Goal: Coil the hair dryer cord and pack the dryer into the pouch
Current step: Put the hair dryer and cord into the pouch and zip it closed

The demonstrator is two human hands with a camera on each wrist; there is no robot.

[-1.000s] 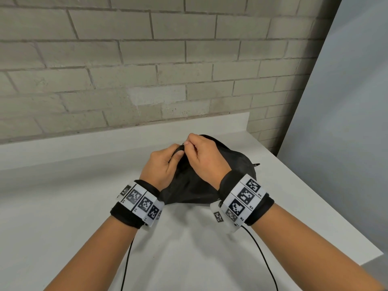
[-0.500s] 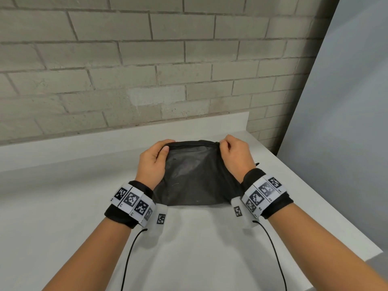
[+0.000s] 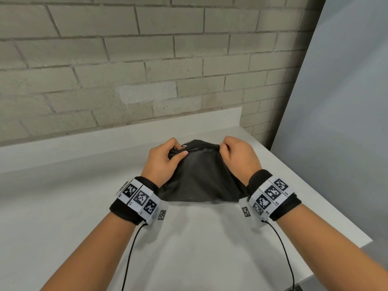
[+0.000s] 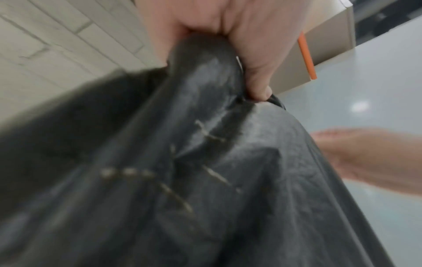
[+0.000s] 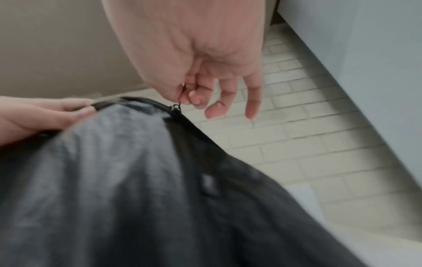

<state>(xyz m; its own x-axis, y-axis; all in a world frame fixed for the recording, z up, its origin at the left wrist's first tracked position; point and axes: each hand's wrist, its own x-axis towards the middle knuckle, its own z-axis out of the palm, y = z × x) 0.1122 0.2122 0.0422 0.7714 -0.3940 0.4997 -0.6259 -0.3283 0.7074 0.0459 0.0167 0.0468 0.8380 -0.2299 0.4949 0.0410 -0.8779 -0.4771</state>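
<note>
White surface [image 3: 63,206] abuts a pale brick wall [image 3: 126,59] at the rear, its right edge close beside a grey panel [image 3: 346,101]. Black pouch [image 3: 199,177] rests near that right rear corner, left hand [image 3: 161,162] fingers curled around its top left corner. Right hand [image 3: 237,154] thumb and forefinger pinch the zipper pull [image 5: 176,107], remaining fingers loosely spread; the dryer is not visible.

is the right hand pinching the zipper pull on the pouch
Yes, the right hand pinches the small zipper pull at the top edge of the dark pouch.
</note>
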